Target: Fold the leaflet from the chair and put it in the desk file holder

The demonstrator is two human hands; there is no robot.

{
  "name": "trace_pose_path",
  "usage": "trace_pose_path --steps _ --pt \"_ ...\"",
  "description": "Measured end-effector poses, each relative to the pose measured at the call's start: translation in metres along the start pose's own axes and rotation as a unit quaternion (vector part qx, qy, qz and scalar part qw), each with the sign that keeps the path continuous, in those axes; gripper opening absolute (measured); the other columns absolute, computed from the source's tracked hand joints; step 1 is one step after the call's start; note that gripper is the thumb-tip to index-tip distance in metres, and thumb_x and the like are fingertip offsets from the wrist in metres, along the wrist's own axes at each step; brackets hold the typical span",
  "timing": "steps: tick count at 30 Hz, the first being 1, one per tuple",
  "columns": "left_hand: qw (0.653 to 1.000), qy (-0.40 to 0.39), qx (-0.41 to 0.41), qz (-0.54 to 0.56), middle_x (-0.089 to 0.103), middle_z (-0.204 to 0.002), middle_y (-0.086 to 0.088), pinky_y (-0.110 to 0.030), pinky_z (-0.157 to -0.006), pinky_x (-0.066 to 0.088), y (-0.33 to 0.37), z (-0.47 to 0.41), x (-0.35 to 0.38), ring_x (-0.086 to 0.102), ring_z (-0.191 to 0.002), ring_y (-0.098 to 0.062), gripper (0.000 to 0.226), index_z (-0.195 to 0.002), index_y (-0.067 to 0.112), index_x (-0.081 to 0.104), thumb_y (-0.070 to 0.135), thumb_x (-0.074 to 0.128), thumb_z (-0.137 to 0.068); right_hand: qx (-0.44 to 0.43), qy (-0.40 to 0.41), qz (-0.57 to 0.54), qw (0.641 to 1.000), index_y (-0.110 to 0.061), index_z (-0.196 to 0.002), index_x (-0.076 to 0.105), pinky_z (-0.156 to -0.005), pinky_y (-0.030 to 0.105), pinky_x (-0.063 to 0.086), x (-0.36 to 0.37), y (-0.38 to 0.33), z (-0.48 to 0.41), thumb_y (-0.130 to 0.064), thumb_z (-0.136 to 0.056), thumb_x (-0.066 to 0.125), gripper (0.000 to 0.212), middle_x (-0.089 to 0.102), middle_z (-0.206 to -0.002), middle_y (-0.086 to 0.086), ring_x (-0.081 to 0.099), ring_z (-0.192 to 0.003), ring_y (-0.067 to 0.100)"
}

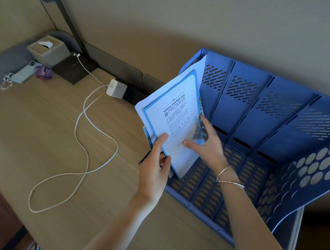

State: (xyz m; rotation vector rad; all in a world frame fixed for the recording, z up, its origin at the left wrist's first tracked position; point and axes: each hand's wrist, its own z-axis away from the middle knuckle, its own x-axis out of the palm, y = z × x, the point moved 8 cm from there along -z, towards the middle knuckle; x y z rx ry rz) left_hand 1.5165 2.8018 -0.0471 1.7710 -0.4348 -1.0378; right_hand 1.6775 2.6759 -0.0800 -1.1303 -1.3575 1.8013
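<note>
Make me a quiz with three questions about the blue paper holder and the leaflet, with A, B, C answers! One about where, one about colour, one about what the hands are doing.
1. Where is the leaflet going?
A. the leftmost slot of the file holder
B. the rightmost slot
C. flat on the desk

2. What colour is the charger cable on the desk?
A. black
B. white
C. red

3. What are the hands doing?
A. both rest empty on the desk
B. only one touches the leaflet
C. both hold the leaflet

Answers:
1. A, the leaflet stands tilted in the slot at the holder's left end.
2. B, the looping cable and its plug block are white.
3. C, the left hand grips the lower edge and the right hand presses on the front.
</note>
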Motion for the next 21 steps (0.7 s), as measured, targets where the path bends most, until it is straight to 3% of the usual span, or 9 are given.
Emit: trace_pose_path --steps 6,9,12,14,17,19,21 --pt "1.000 -0.014 0.008 0.004 0.069 -0.109 -0.002 -0.024 -0.087 0.056 0.006 0.002 0.000 0.068 -0.094 -0.007 0.065 -0.134 0.049 0.036 0.005 0.061 -0.094 -0.016 0.017 0.036 0.999 -0.028 -0.151 0.032 -0.105 0.022 0.032 -0.005 -0.010 0.006 -0.019 -0.068 0.090 0.102 0.042 -0.151 -0.002 0.038 -0.127 0.001" --pt "0.999 -0.037 0.034 0.002 0.065 -0.126 -0.009 -0.036 -0.100 0.052 0.017 0.006 -0.002 0.064 -0.114 -0.018 0.058 -0.140 0.036 0.039 0.006 0.060 -0.094 -0.024 0.049 0.051 0.997 -0.025 -0.152 0.032 -0.106 0.023 0.032 -0.014 -0.017 0.017 -0.021 -0.069 0.089 0.100 0.040 -0.153 -0.001 0.037 -0.132 0.004" --pt "0.996 -0.053 0.072 -0.015 0.058 -0.138 -0.002 -0.041 -0.104 0.048 0.031 0.013 -0.007 0.057 -0.126 -0.020 0.052 -0.142 0.022 0.043 0.007 0.059 -0.095 -0.026 0.086 0.049 0.995 -0.026 -0.150 0.035 -0.110 0.033 0.038 -0.025 -0.028 0.035 -0.019 -0.072 0.086 0.093 0.041 -0.152 0.000 0.040 -0.137 0.016" --pt "0.994 -0.043 0.091 -0.039 0.056 -0.137 0.003 -0.032 -0.101 0.048 0.039 0.017 -0.016 0.056 -0.123 -0.011 0.052 -0.143 0.022 0.044 0.009 0.059 -0.095 -0.032 0.118 0.062 0.991 -0.026 -0.148 0.040 -0.109 0.037 0.040 -0.034 -0.036 0.051 -0.019 -0.075 0.084 0.085 0.045 -0.148 0.002 0.044 -0.133 0.017" --pt "0.988 -0.011 0.135 -0.078 0.060 -0.125 -0.004 -0.005 -0.085 0.038 0.054 0.027 -0.034 0.051 -0.101 0.002 0.054 -0.142 0.022 0.044 0.009 0.062 -0.093 -0.047 0.166 0.073 0.982 -0.022 -0.143 0.047 -0.108 0.039 0.042 -0.047 -0.050 0.080 -0.019 -0.080 0.080 0.072 0.052 -0.143 0.004 0.049 -0.129 0.019" --pt "0.982 0.008 0.160 -0.099 0.059 -0.123 -0.006 -0.008 -0.080 0.037 0.064 0.034 -0.047 0.055 -0.102 -0.006 0.056 -0.141 0.021 0.043 0.010 0.065 -0.091 -0.068 0.200 0.086 0.974 -0.021 -0.139 0.051 -0.106 0.040 0.044 -0.055 -0.060 0.105 -0.021 -0.082 0.078 0.064 0.055 -0.138 0.005 0.052 -0.127 0.021" --pt "0.979 0.015 0.165 -0.118 0.056 -0.124 -0.007 -0.023 -0.081 0.045 0.076 0.038 -0.060 0.058 -0.105 -0.020 0.059 -0.141 0.021 0.040 0.013 0.066 -0.089 -0.087 0.240 0.105 0.961 -0.019 -0.137 0.053 -0.103 0.039 0.046 -0.059 -0.074 0.129 -0.022 -0.083 0.076 0.058 0.058 -0.135 0.005 0.054 -0.124 0.021"
